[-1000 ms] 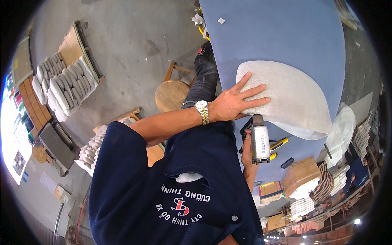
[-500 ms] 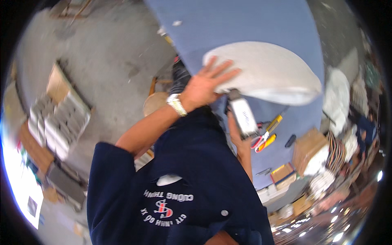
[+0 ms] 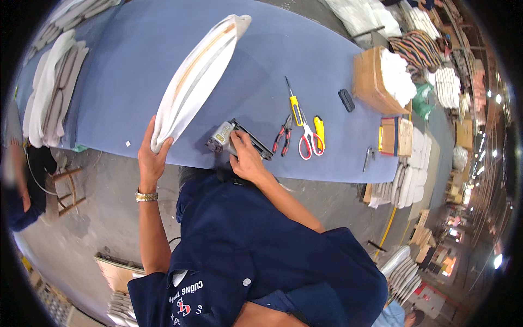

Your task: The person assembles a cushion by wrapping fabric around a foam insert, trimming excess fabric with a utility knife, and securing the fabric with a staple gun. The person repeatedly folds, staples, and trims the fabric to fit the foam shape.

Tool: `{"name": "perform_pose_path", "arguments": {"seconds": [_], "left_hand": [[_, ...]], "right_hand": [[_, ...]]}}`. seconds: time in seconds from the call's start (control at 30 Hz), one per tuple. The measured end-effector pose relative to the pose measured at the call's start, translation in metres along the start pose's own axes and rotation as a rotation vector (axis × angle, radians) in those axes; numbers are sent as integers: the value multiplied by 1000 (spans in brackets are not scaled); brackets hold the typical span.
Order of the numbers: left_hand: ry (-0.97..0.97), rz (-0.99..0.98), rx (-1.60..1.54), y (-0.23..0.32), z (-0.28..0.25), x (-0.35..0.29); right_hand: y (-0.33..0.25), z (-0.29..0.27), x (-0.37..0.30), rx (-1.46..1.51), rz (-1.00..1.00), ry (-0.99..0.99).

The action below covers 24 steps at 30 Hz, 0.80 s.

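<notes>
A curved, white fabric-covered cushion panel (image 3: 188, 101) is tilted up on its edge over the blue table (image 3: 294, 43), with a strip of bare wood showing along its inner side. My left hand (image 3: 152, 155), with a banded watch at its wrist, is closed on the panel's near end, thumb on one face. To the right, my right hand (image 3: 246, 155) has its fingers around the handle of a grey and black staple gun (image 3: 219, 139), lying on its side at the table's near edge. Part of the handle is hidden under my fingers.
Right of the staple gun lie pliers (image 3: 283, 134), a yellow screwdriver (image 3: 295, 109), red-handled scissors (image 3: 309, 143), a yellow cutter (image 3: 319, 131) and a black block (image 3: 346, 101). A cardboard box (image 3: 370, 73) is farther right. Stacked pads (image 3: 52, 92) fill the left end. A person (image 3: 32, 180) is at far left.
My view has swung round to the table. The panel has gone from lying flat under my spread left hand to being gripped and tilted up; the staple gun has moved from the panel's edge onto the table.
</notes>
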<state>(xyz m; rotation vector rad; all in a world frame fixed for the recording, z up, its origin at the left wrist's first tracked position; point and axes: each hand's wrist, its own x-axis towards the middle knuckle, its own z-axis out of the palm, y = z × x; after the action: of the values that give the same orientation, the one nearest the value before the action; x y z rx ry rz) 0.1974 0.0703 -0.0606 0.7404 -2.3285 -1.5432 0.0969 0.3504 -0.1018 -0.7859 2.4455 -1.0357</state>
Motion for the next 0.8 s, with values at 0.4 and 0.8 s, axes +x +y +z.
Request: {"name": "perform_pose_path", "arguments": {"seconds": [0.4, 0.8], "left_hand": [[-161, 193, 342, 8, -21, 10], [-336, 252, 331, -8, -28, 18]], "right_hand": [[71, -34, 90, -127, 239, 660], [-53, -92, 250, -200, 44, 619]]}}
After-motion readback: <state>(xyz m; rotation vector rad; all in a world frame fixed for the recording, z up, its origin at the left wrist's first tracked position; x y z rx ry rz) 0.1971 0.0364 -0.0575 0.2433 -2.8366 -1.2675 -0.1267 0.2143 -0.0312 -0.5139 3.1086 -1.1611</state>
